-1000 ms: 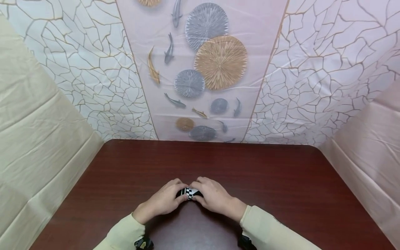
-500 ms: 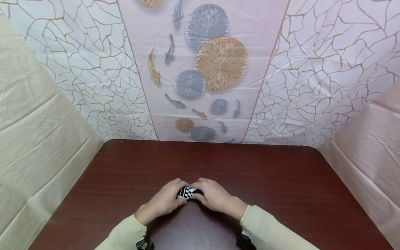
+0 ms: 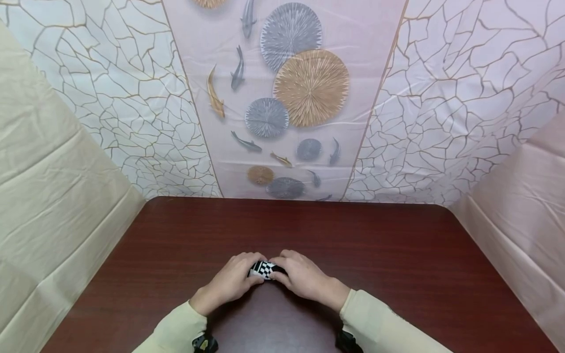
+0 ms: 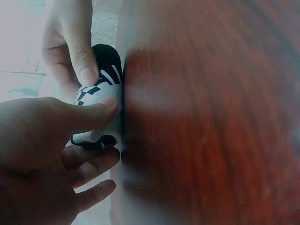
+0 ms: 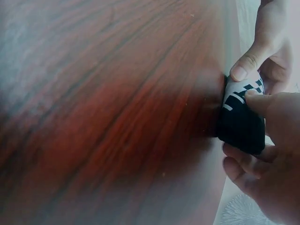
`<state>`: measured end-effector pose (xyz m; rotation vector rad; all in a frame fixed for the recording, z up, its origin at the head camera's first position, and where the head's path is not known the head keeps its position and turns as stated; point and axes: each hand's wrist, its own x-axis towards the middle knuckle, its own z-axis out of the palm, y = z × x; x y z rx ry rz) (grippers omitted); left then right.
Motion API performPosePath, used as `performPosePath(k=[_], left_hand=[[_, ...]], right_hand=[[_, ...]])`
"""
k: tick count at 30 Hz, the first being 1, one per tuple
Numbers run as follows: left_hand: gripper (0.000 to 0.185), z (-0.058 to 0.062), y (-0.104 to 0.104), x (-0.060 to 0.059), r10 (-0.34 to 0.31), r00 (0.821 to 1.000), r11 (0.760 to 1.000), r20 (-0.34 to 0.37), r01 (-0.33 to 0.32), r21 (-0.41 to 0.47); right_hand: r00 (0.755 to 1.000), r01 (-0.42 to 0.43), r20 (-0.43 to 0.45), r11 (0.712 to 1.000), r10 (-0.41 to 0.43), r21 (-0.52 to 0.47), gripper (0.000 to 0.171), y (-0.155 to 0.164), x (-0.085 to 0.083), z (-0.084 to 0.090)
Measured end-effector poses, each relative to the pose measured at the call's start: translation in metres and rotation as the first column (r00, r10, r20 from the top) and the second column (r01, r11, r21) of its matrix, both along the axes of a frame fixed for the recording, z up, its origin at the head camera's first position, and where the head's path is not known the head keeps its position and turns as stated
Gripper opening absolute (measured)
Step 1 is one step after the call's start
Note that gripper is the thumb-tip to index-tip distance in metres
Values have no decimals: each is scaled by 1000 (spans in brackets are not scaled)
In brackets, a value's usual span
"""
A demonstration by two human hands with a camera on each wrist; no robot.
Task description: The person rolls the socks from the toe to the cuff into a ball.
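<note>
A: The fingers of the left hand curl round the left end of a small black-and-white checkered cloth bundle, the thumb laid across its patterned top. So that hand is clamped on the bundle?

B: Yes. In the left wrist view the thumb presses on the checkered part and the lower fingers tuck beneath the bundle's black edge. The bundle sits on the dark red wooden desk, near the front edge and about midway across it, squeezed between both hands.

A: And to the right of it?

B: The right hand pinches the other end. The right wrist view shows its thumb on the bundle's black portion, with the remaining fingers curled below; the left hand's thumb tip touches the white striped corner from above.

A: Do the hands touch each other?

B: Their fingertips meet over the bundle in the head view, leaving only a small patch of check pattern visible. Both wrists wear pale cream sleeves.

A: What lies beyond?

B: A cracked-pattern backdrop stands behind the desk, with a centre panel of round fans and fish; plain cream cloth hangs at the left.
</note>
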<state>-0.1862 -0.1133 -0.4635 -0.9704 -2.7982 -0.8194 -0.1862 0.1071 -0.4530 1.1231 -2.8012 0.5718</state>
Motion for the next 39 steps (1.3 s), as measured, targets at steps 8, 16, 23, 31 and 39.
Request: performPosePath(k=[8,16,23,31,39], left_hand=[[30,3,-1,-3,-11,998,1000,57,12,-12],[29,8,-3,-5,-18,991,999,130,12,46],[30,15,-4,-10,-60,970,959,237,-10,283],[32,20,3,-15,-31,944,849,329,-149,507],[34,21,10,-17,-77,894,714,441,-259,651]], right_hand=[[985,-6,-170,1000,10,25,38,1,-2,-5],[979,5,-206,1000,-6,-2,40,2,0,-4],[996,36,-70,988,-47,-150,35,1,0,3],[975,122,218,892,-26,-435,34,0,-3,10],[921,229,390,787,16,-573,36,-1,-3,16]])
